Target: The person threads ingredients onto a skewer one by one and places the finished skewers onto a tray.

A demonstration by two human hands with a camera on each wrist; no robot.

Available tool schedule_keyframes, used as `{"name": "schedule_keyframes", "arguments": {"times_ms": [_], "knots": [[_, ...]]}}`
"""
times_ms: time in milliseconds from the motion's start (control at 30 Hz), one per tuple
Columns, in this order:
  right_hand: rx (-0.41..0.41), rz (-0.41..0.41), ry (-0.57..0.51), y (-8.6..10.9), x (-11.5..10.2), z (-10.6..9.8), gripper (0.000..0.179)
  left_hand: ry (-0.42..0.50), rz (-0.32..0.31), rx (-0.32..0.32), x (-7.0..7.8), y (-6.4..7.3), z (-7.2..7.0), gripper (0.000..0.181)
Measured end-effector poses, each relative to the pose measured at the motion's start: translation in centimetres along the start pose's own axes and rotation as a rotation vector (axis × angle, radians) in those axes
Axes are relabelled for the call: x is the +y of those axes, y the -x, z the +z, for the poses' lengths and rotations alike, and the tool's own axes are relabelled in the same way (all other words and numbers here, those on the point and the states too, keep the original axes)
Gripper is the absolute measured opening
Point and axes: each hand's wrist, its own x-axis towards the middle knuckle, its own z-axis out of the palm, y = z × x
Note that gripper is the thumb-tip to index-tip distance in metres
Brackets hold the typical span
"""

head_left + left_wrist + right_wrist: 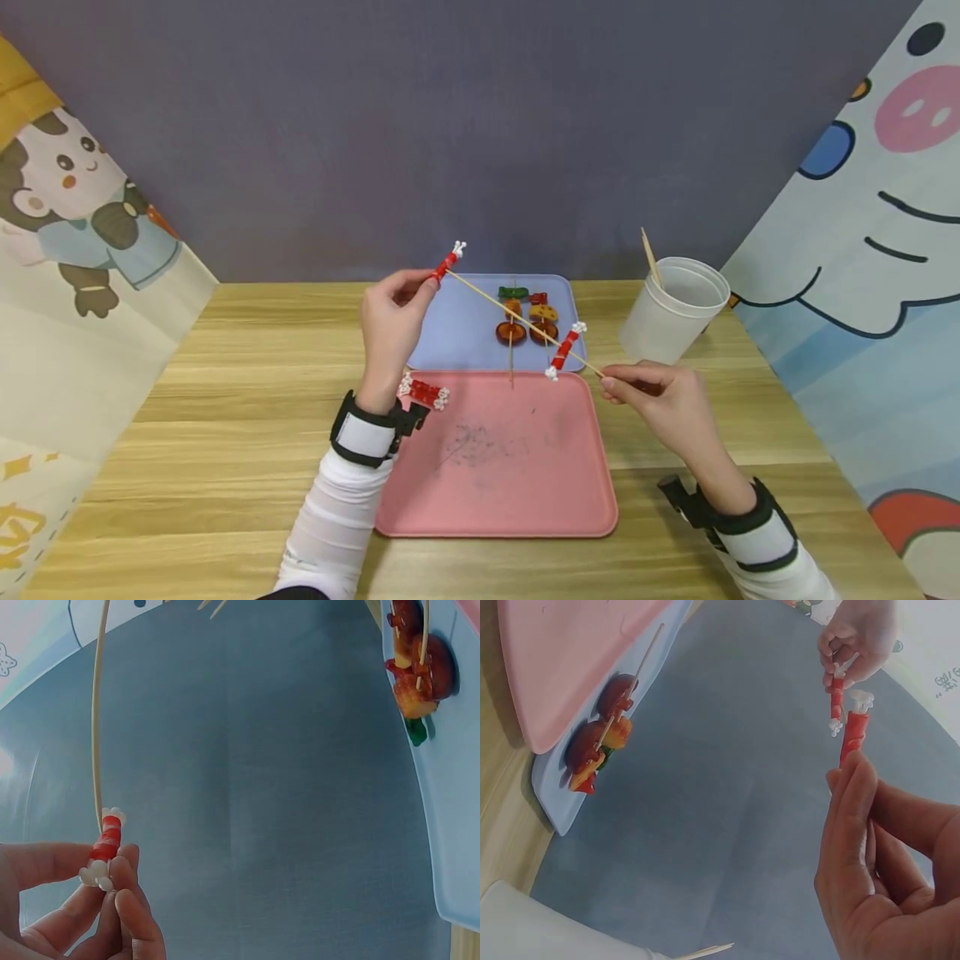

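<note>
My left hand pinches a red roll with white knobbly ends between thumb and fingers. A thin bamboo skewer runs from that roll down to my right hand, whose thumb and fingertips pinch its lower end. A second red roll with white ends sits crosswise on the skewer, close to the right fingers. In the left wrist view the skewer meets the held roll; whether its tip has pierced through cannot be told. More red rolls lie at the pink tray's upper left, beside the left wrist.
Below the hands lies the pink tray. Behind it, a blue tray bears two skewers with toy food pieces. A white tub with bamboo sticks stands at the right. A dark wall panel rises behind.
</note>
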Motion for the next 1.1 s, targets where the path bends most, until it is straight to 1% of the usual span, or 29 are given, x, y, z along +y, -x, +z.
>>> {"name": "schedule_keyframes", "arguments": {"times_ms": [167, 400, 433, 500, 667, 700, 900, 1100], "knots": [[0.0, 0.0, 0.008, 0.1, 0.0, 0.1, 0.013, 0.002, 0.007, -0.002, 0.0, 0.1, -0.1, 0.014], [-0.005, 0.02, -0.013, 0.3, -0.4, 0.3, 0.016, -0.011, -0.02, -0.022, 3.5, 1.0, -0.5, 0.016], [-0.005, 0.021, -0.016, 0.3, -0.4, 0.3, 0.016, -0.012, -0.016, -0.024, 3.6, 1.0, -0.5, 0.016], [-0.003, 0.02, -0.019, 0.3, -0.5, 0.3, 0.016, -0.004, -0.016, -0.029, 2.9, 0.8, -0.4, 0.016], [0.001, 0.014, -0.031, 0.3, -0.4, 0.3, 0.016, 0.008, -0.008, -0.024, 0.4, 0.3, 0.0, 0.016], [0.002, 0.012, -0.032, 0.3, -0.4, 0.3, 0.015, 0.009, -0.004, -0.022, 0.2, 0.3, 0.0, 0.016], [0.004, 0.018, -0.022, 0.3, -0.3, 0.3, 0.014, 0.0, 0.024, -0.018, -0.1, 0.3, 0.0, 0.014], [-0.005, 0.031, -0.013, 0.3, -0.2, 0.4, 0.014, -0.028, 0.037, -0.014, -0.1, 0.3, 0.0, 0.012]]}}
